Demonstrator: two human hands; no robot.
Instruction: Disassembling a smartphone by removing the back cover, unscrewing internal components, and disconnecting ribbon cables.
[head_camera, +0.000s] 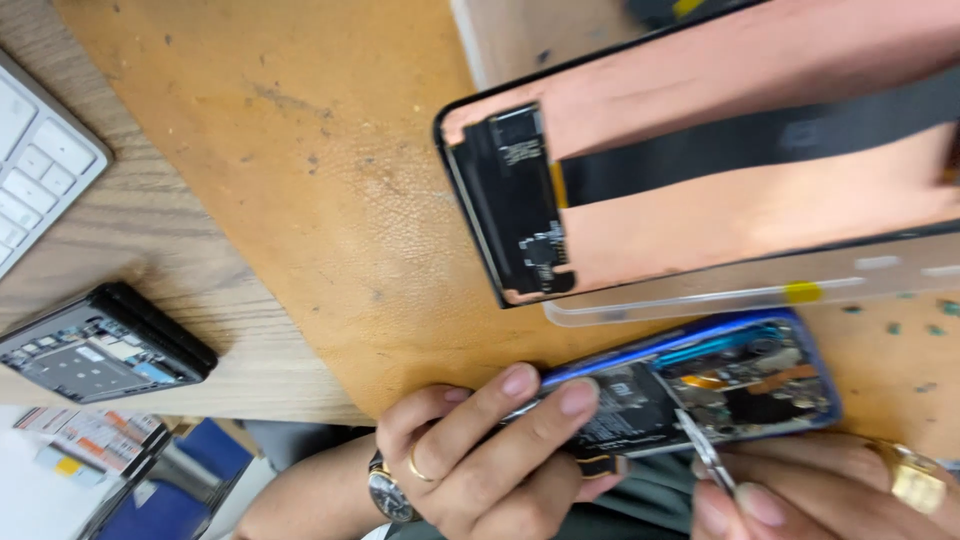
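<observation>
My left hand (470, 455) grips the near end of an opened blue phone (700, 385), fingers over its black battery. The phone's back is off, so boards and flex cables show. My right hand (800, 495) pinches metal tweezers (705, 450) whose tip touches the phone's inside near the battery edge. A wristwatch sits on my left wrist, a ring on that hand, and a gold ring on my right. Beyond the phone lies a detached screen panel (720, 160), copper-coloured back up, with a black flex strip across it.
An orange-brown leather mat (300, 170) covers a wooden bench. A white keyboard (35, 170) is at far left. Another opened dark phone frame (105, 345) lies on the wood. A clear plastic piece (760, 295) sits under the panel. Small screws (900, 325) dot the mat at right.
</observation>
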